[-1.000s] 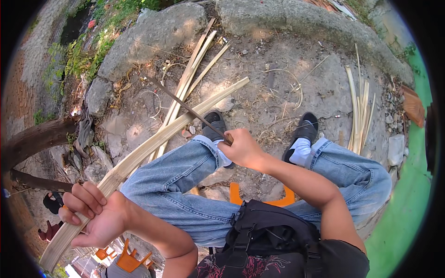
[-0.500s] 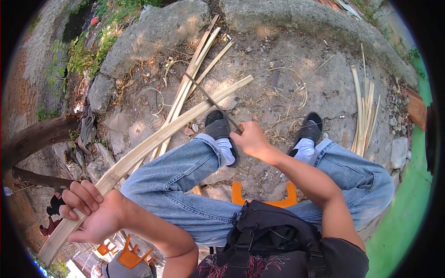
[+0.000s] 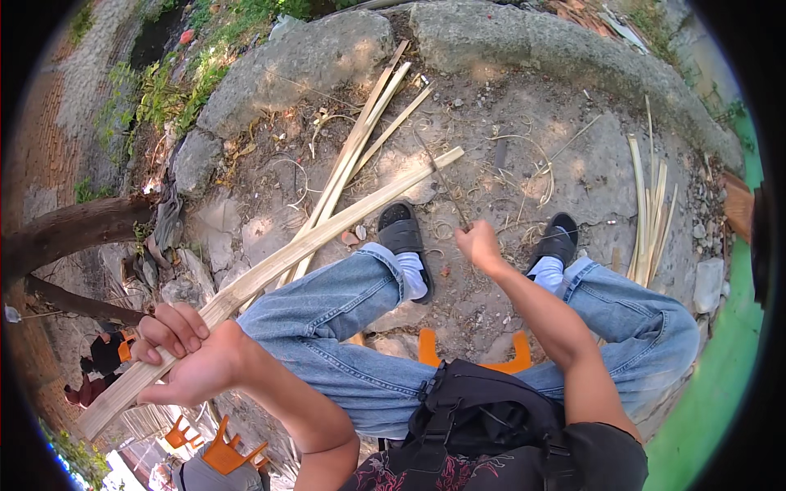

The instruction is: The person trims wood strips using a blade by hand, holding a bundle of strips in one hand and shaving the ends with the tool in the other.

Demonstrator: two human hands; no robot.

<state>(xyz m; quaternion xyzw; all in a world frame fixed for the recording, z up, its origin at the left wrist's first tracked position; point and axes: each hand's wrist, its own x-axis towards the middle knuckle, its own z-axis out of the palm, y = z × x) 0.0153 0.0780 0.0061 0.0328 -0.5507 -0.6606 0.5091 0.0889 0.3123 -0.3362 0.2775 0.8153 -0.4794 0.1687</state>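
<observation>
Seated on an orange stool (image 3: 426,348), black bag (image 3: 483,417) in lap. Our left hand (image 3: 192,356) is closed around the near end of one long bamboo slat (image 3: 327,233), which slants out over the left knee. Our right hand (image 3: 479,245) is fisted on a thin dark blade or rod (image 3: 442,180); we cannot tell which. Judging by the litter, splitting looks partly done: about three strips in the far bundle (image 3: 368,123), roughly six in the right pile (image 3: 651,204), shavings (image 3: 524,151) on the dirt between. The held slat is still whole.
</observation>
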